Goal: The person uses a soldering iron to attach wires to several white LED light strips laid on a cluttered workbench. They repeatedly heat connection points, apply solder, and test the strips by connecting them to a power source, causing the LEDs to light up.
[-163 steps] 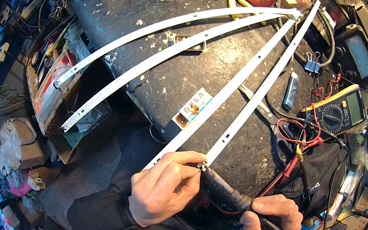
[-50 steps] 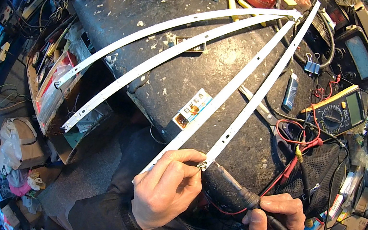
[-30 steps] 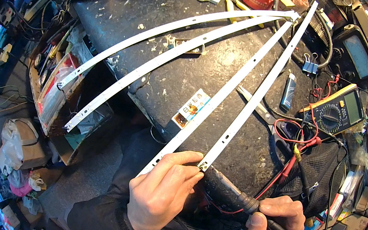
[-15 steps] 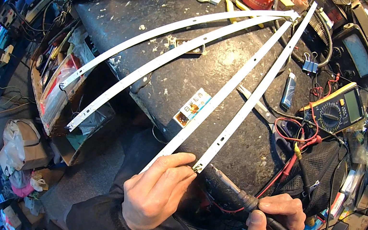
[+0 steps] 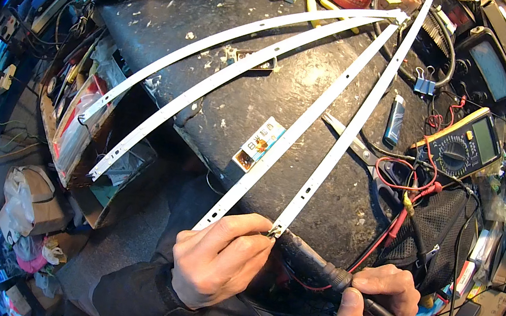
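Several long white LED strips (image 5: 329,171) fan out over the dark workbench, joining near its far side. My left hand (image 5: 219,261) is closed, its thumb and fingertips pinching the near end of the rightmost strip; the exact grip is partly hidden. A second strip (image 5: 249,181) ends just above that hand's knuckles. In my right hand (image 5: 380,302) is a soldering iron (image 5: 316,260), held by its dark handle, with the cable trailing right. The iron's tip points left and lies at or very close to the pinched strip end; contact cannot be made out.
On the bench lie scissors (image 5: 361,151), a blue lighter (image 5: 395,121), a binder clip (image 5: 424,83) and a yellow multimeter (image 5: 458,149) with red and black leads. A black mesh pouch (image 5: 439,226) sits right. A cardboard box (image 5: 74,128) of tools stands left.
My left hand has shifted slightly right, uncovering the second strip's end. The soldering iron's tip has moved a little left and closer to the pinched strip end.
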Demonstrator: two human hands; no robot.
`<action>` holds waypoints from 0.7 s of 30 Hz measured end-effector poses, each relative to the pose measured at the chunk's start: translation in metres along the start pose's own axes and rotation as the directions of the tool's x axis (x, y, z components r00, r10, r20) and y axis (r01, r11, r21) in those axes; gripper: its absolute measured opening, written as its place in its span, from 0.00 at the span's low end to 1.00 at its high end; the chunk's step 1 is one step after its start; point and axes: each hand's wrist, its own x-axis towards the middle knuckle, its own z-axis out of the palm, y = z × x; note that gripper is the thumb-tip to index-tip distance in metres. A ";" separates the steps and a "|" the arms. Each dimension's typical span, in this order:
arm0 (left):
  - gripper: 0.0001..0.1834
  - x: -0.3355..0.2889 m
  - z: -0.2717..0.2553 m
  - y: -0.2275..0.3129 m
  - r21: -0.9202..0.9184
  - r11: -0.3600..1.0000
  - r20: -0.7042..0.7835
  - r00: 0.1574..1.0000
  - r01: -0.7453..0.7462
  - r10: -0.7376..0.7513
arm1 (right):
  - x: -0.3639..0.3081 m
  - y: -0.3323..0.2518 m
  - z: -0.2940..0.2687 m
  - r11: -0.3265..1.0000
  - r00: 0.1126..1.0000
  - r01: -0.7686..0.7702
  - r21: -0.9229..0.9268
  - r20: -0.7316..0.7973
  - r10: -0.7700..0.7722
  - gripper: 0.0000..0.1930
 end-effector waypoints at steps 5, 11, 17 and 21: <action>0.13 0.000 0.000 0.001 0.028 0.999 -0.014 1.000 0.022 -0.022 | 0.000 -0.001 -0.001 0.999 0.999 -0.008 -0.034 0.039 0.009 0.13; 0.13 -0.001 -0.001 0.002 0.025 0.999 -0.010 0.999 0.032 -0.032 | 0.001 0.000 -0.001 0.996 0.999 0.013 -0.088 0.047 -0.009 0.13; 0.13 0.000 -0.001 0.002 0.014 0.999 -0.010 0.999 0.043 -0.043 | 0.003 -0.003 -0.002 0.995 0.997 -0.019 -0.102 0.078 0.027 0.12; 0.13 -0.001 -0.001 0.004 -0.009 0.997 0.000 0.997 0.076 -0.076 | 0.005 -0.004 -0.002 0.993 0.997 -0.027 -0.113 0.074 0.036 0.12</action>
